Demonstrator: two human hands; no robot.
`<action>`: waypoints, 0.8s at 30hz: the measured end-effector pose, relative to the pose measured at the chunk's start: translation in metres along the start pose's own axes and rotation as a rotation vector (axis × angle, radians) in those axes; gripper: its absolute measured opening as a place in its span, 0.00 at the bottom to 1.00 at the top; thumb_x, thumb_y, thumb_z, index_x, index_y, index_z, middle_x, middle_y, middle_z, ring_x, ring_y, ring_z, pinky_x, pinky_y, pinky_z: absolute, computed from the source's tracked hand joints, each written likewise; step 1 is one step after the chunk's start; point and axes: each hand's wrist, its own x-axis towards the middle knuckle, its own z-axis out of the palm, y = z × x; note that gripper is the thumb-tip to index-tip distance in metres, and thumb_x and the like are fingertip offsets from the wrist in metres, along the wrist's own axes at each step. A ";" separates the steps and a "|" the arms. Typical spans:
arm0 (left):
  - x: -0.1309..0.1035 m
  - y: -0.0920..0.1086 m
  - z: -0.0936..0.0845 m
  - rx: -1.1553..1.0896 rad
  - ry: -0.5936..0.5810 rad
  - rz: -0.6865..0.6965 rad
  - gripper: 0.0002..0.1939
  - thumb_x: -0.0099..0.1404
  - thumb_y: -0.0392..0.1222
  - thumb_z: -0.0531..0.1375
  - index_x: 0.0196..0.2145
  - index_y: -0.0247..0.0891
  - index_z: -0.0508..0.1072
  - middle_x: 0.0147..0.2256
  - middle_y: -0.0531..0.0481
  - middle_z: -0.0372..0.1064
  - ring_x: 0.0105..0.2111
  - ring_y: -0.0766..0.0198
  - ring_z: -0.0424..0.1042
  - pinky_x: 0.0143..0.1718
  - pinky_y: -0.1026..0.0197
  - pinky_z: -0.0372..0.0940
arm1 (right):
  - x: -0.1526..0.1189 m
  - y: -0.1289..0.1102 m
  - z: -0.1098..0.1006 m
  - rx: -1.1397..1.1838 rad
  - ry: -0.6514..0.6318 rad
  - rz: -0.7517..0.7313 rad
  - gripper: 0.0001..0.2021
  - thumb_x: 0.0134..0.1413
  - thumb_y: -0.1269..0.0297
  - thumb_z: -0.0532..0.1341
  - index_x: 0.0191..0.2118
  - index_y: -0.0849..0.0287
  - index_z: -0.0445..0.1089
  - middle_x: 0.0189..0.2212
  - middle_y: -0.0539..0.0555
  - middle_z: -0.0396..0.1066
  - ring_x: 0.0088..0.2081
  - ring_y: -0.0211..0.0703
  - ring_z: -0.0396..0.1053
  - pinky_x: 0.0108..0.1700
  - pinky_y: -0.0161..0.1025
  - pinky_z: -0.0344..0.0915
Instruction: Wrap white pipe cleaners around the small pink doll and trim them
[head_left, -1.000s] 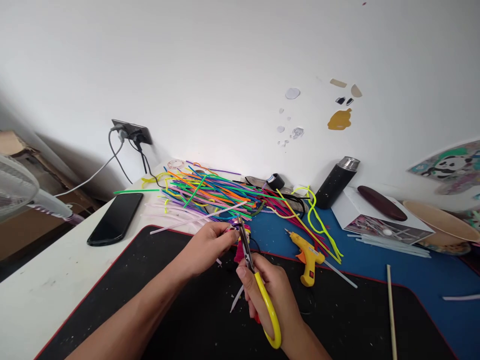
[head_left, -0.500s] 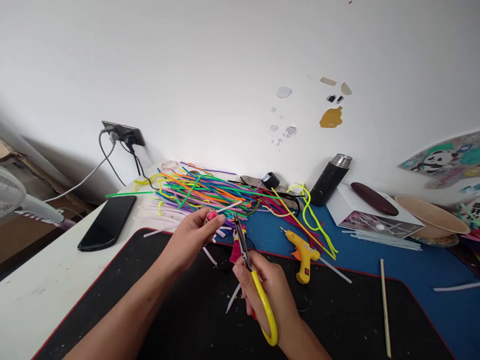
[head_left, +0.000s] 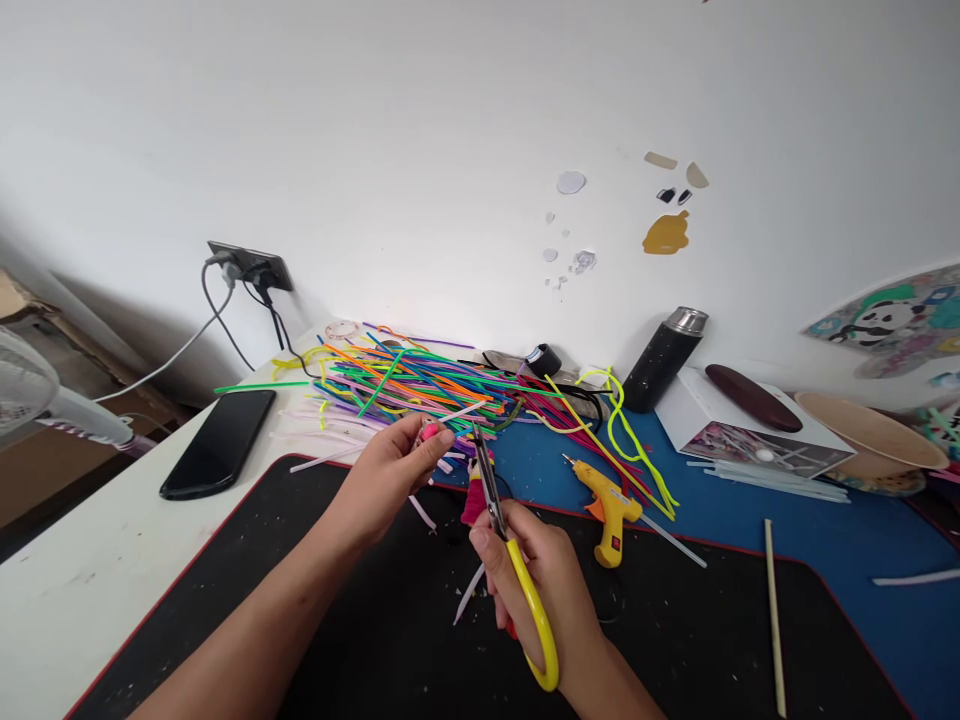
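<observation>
My left hand [head_left: 397,465] is closed in a pinch on a small pink piece [head_left: 429,430]. A white pipe cleaner [head_left: 465,412] sticks out of that grip to the right. My right hand [head_left: 536,570] grips scissors [head_left: 538,620] with a yellow handle, their metal blades pointing up and away beside my left fingertips. Behind the blades is a magenta and yellow wrapped piece [head_left: 474,500], partly hidden. Past my hands spreads a pile of coloured pipe cleaners [head_left: 405,380]. A cut white length [head_left: 469,595] lies on the black mat [head_left: 390,620] between my wrists.
A yellow glue gun [head_left: 609,510] lies right of my right hand. Farther back are a black flask [head_left: 664,365], a white box [head_left: 697,415] and a bowl [head_left: 870,430]. A phone [head_left: 217,445] lies at left, and a wooden stick [head_left: 775,620] at right.
The whole view has shifted very slightly. Both hands keep nearly the same pose, with the scissors still beside my left fingertips.
</observation>
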 end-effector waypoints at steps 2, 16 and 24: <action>0.000 -0.001 -0.001 -0.002 -0.005 0.003 0.27 0.59 0.62 0.73 0.29 0.40 0.65 0.22 0.62 0.51 0.22 0.71 0.46 0.22 0.65 0.44 | 0.000 0.000 0.000 -0.001 0.000 0.004 0.28 0.65 0.32 0.60 0.38 0.56 0.72 0.19 0.45 0.63 0.15 0.33 0.61 0.17 0.28 0.55; 0.000 -0.006 -0.003 0.030 0.015 0.028 0.25 0.62 0.61 0.71 0.30 0.39 0.67 0.24 0.61 0.52 0.23 0.70 0.47 0.23 0.65 0.46 | 0.000 -0.004 -0.001 -0.042 0.008 -0.025 0.23 0.63 0.36 0.65 0.37 0.54 0.73 0.17 0.45 0.62 0.15 0.37 0.61 0.17 0.32 0.57; -0.003 -0.002 -0.004 -0.006 0.019 0.060 0.21 0.63 0.59 0.72 0.33 0.38 0.74 0.24 0.60 0.51 0.23 0.70 0.47 0.23 0.65 0.46 | 0.002 0.000 -0.002 -0.145 0.033 -0.096 0.19 0.65 0.41 0.64 0.37 0.54 0.74 0.21 0.49 0.68 0.16 0.37 0.62 0.19 0.33 0.58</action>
